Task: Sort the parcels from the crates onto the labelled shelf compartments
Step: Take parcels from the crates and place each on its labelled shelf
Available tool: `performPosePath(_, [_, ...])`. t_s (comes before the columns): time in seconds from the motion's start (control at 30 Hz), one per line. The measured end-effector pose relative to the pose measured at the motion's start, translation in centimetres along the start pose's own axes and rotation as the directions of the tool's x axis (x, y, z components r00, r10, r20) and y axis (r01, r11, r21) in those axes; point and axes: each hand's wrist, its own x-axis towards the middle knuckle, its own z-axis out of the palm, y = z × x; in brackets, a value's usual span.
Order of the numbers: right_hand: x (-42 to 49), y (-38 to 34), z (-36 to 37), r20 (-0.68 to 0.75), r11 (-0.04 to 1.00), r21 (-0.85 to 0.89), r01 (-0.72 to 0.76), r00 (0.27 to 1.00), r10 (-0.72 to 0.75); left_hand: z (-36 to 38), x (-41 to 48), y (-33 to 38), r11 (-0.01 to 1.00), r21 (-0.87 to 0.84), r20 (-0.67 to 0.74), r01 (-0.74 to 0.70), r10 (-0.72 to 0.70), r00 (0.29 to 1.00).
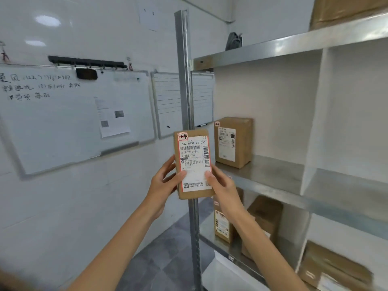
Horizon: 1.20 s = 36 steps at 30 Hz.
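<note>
The left grip [164, 183] and right grip [223, 191] both clasp a small brown cardboard parcel [193, 156] with a white label, upright before the corner post of the steel shelf [273, 173], near a similar brown box [241, 139] standing on it.

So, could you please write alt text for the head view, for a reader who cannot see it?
A left hand and a right hand hold a small brown parcel upright, its shipping label facing the camera, before a metal shelf. Another labelled parcel stands in the compartment behind; a whiteboard hangs on the left wall.
</note>
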Motion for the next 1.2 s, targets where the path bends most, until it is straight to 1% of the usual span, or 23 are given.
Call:
performPosePath(0.17, [-7.0,-2.2,-2.8,-0.195,0.998,-0.062,0.016,0.98,-0.028,4.4,-3.6,0.7,0.996,-0.06,0.199,0.067,-0.054,0.979])
performPosePath(0.43, [-16.9,-7.6,-7.9,-0.421,0.987,-0.162,0.023,0.903,-0.09,13.1,-9.6,2.5,0.986,-0.111,0.417,0.128,-0.071,0.906])
performPosePath(0.67, [-24.9,-11.1,-14.0,-0.521,0.976,-0.218,0.016,0.844,-0.13,21.4,-15.3,4.0,0.978,-0.158,0.559,0.136,-0.025,0.829])
performPosePath(0.8, [-29.8,-13.3,-17.4,-0.557,0.965,-0.26,0.034,0.811,-0.179,26.7,-19.0,4.9,0.975,-0.176,0.631,0.139,0.003,0.776])
performPosePath(0.93, [-34.3,-15.3,-20.6,-0.614,0.959,-0.282,0.033,0.761,-0.207,31.4,-22.1,5.6,0.973,-0.183,0.677,0.14,0.022,0.735])
performPosePath(1.1, [-40.7,-18.4,-24.6,-0.671,0.944,-0.328,0.025,0.698,-0.251,38.4,-26.4,6.5,0.959,-0.226,0.742,0.17,0.057,0.668])
performPosePath(1.2, [-44.7,-20.3,-26.8,-0.697,0.929,-0.371,0.012,0.657,-0.287,42.4,-29.4,7.2,0.949,-0.248,0.785,0.197,0.078,0.614])
